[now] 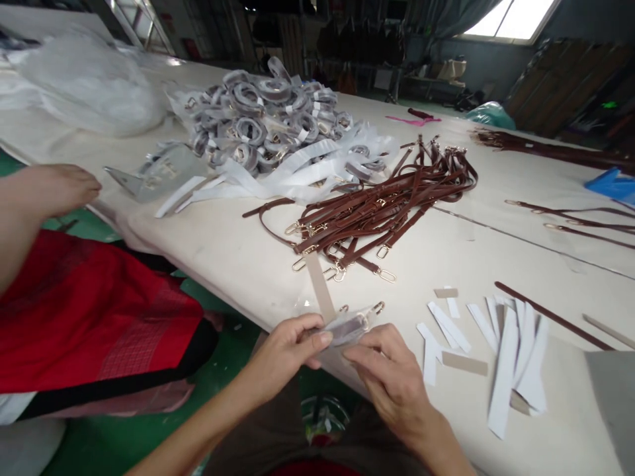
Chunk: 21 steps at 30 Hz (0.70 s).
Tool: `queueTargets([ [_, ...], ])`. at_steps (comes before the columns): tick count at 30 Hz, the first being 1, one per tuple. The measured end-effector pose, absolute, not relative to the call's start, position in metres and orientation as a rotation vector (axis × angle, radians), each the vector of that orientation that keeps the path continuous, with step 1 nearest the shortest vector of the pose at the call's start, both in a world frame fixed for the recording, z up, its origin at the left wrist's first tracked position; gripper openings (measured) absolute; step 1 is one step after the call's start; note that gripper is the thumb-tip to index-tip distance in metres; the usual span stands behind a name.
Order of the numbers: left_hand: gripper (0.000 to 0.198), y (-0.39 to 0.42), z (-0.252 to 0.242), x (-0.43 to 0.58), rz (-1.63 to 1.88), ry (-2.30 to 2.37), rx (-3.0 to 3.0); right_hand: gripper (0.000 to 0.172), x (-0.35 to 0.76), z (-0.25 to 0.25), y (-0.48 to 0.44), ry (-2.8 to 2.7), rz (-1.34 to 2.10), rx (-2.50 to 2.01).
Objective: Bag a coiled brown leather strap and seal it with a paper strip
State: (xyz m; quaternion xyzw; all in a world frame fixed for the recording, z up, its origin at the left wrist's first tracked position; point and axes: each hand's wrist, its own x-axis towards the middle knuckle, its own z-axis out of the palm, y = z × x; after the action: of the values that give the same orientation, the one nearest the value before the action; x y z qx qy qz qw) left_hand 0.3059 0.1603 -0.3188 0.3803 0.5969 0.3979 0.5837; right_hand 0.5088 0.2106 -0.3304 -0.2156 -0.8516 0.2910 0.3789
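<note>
Near the table's front edge my left hand [297,340] is closed on a plastic-wrapped strap [344,328], thumb on top. The strap is rolled into a short bundle with gold metal ends poking out of the clear film. My right hand [389,370] is closed in a pinch at the bundle's lower right side; its fingertips seem to hold the film's edge. Just behind the bundle, a beige card strip [320,287] reaches toward a pile of brown straps [367,215] with gold clasps. What lies under my left fingers is hidden.
Many wrapped strap rolls [268,119] are heaped farther back, with white strips [292,165] before them. White paper pieces [506,363] lie at right. A co-worker's arm [44,192] and red clothing [99,311] are at left. A clear plastic bag [94,86] stands behind.
</note>
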Motion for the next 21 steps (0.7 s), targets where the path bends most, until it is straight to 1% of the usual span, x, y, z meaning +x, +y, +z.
queueTargets([
  [2,0.033,0.159,-0.315,0.308,0.832,1.466,1.101,0.032,0.510,-0.318,0.218,-2.314,0.488,-0.486],
  [4,0.031,0.158,-0.312,0.310,0.742,1.554,1.339,0.030,0.510,-0.312,0.223,-2.341,0.422,-0.469],
  [6,0.028,0.158,-0.309,0.311,0.698,1.612,1.517,0.026,0.509,-0.311,0.226,-2.311,0.590,-0.534],
  [9,0.025,0.159,-0.307,0.312,0.713,1.596,1.638,0.016,0.506,-0.315,0.226,-2.240,0.989,-0.679],
  [10,0.026,0.160,-0.305,0.313,0.728,1.576,1.641,0.013,0.506,-0.316,0.226,-2.214,1.075,-0.706],
  [15,0.028,0.154,-0.300,0.317,0.725,1.451,1.359,0.009,0.505,-0.313,0.224,-2.086,1.246,-0.776],
  [18,0.028,0.148,-0.302,0.320,0.682,1.382,1.220,0.011,0.506,-0.311,0.224,-2.028,1.357,-0.845],
  [21,0.025,0.145,-0.306,0.322,0.694,1.382,1.239,0.013,0.507,-0.311,0.222,-1.978,1.448,-0.927],
])
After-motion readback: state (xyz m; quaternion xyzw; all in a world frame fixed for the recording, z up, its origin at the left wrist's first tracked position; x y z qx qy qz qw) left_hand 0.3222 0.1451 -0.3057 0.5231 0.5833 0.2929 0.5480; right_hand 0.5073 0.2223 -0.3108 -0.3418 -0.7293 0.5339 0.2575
